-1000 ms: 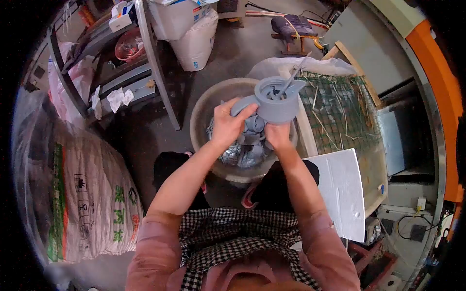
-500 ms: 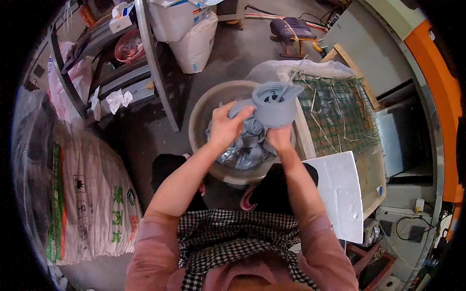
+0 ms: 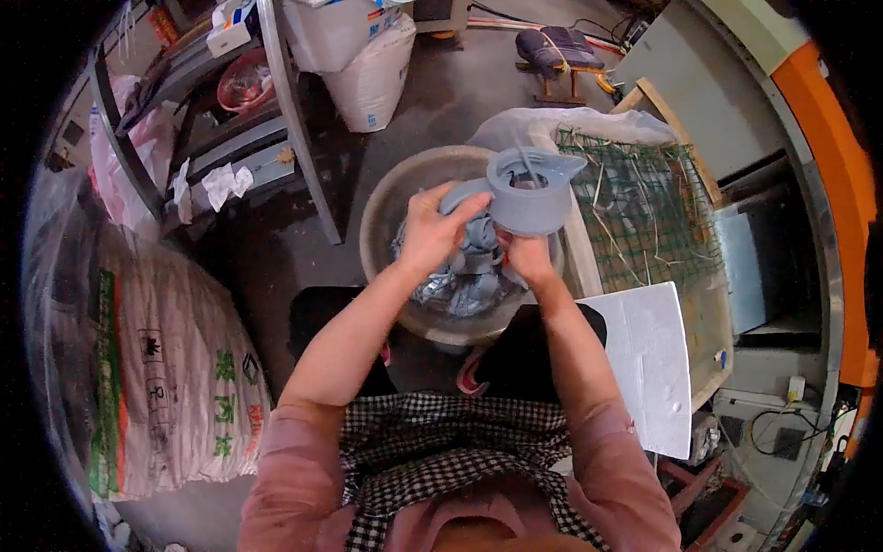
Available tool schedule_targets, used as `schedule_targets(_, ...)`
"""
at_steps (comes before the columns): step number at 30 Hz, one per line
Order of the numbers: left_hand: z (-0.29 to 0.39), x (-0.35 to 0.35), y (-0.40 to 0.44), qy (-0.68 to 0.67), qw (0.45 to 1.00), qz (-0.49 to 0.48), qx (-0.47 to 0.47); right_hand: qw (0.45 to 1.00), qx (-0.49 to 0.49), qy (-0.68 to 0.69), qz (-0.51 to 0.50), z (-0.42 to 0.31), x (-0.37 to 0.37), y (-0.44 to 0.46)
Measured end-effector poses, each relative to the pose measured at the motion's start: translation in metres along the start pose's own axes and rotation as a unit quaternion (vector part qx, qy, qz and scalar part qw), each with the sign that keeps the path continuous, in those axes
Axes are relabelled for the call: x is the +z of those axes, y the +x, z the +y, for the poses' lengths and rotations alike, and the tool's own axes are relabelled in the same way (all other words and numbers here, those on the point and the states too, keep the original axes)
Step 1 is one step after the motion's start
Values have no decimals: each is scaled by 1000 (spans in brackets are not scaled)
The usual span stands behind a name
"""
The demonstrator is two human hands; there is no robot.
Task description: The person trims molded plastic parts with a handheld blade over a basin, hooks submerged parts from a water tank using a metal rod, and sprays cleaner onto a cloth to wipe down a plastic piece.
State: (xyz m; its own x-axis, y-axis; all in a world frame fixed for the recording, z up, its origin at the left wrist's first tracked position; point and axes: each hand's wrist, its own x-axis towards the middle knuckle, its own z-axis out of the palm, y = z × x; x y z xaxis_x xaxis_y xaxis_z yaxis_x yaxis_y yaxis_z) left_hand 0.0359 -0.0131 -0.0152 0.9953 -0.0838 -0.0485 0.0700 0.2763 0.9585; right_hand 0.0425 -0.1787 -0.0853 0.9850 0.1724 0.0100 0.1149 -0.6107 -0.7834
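A grey plastic jug (image 3: 532,210) with a pointed spout is held over a wide round tub (image 3: 375,198). My left hand (image 3: 432,235) is closed around its loop handle. Under the jug's base, my right hand (image 3: 531,258) is closed against it, its fingertips partly hidden by the jug. A small reddish bit shows beside those fingers, too small to name. From the open top of the jug rises a thin grey stem (image 3: 524,158), blurred at its upper end. Several grey plastic pieces (image 3: 460,285) lie in the tub, some looking wrapped in clear film.
Right of the tub is a crate covered with green mesh (image 3: 635,212), and a white foam board (image 3: 644,368) lies nearer me. A metal rack (image 3: 299,120) and a large woven sack (image 3: 184,368) stand on the left. A padded stool (image 3: 559,51) is at the back.
The jug has turned so its spout points more to the right, and it has moved slightly right. The stem in its top now looks blurred. Both hands stay on the jug.
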Motion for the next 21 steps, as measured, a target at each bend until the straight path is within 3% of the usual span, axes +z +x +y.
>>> schedule_targets(2,-3,-1,0,0,1000,4,10,997,-45,-32,62,11,2,1)
schedule_targets(3,-4,-1,0,0,1000,10,18,962,-182,-112,172,8,-3,-1)
schedule_targets(4,-3,0,-1,0,1000,10,18,890,-312,-187,276,5,-6,-2)
schedule_targets(8,-1,2,-3,25,999,7,45,933,-236,-85,259,-15,-9,2)
schedule_targets(10,-1,3,-3,27,999,5,41,878,-281,-168,348,-15,-3,4)
schedule_targets(11,0,4,-3,20,999,-1,33,880,-278,-168,348,-5,0,5)
schedule_targets(13,-1,2,2,14,1000,-5,26,897,-256,-286,220,10,2,9)
schedule_targets(14,-3,-1,4,-9,1000,-16,8,898,-256,-284,219,18,-1,8)
schedule_targets(16,-4,-5,6,-30,999,-24,-10,960,-239,-130,67,4,-16,5)
schedule_targets(17,-4,-6,5,-61,997,-36,-27,960,-240,-127,66,0,-21,3)
schedule_targets(18,-4,-6,5,-91,994,-48,-43,990,-85,105,-27,-4,-26,2)
schedule_targets(19,-4,-5,5,-88,994,-46,-42,934,77,328,-119,-19,-32,0)
schedule_targets(20,-5,-4,5,-115,991,-47,-46,896,48,403,-182,-35,-41,-2)
schedule_targets(21,-5,-4,4,-140,988,-47,-50,893,45,407,-185,-31,-39,-1)
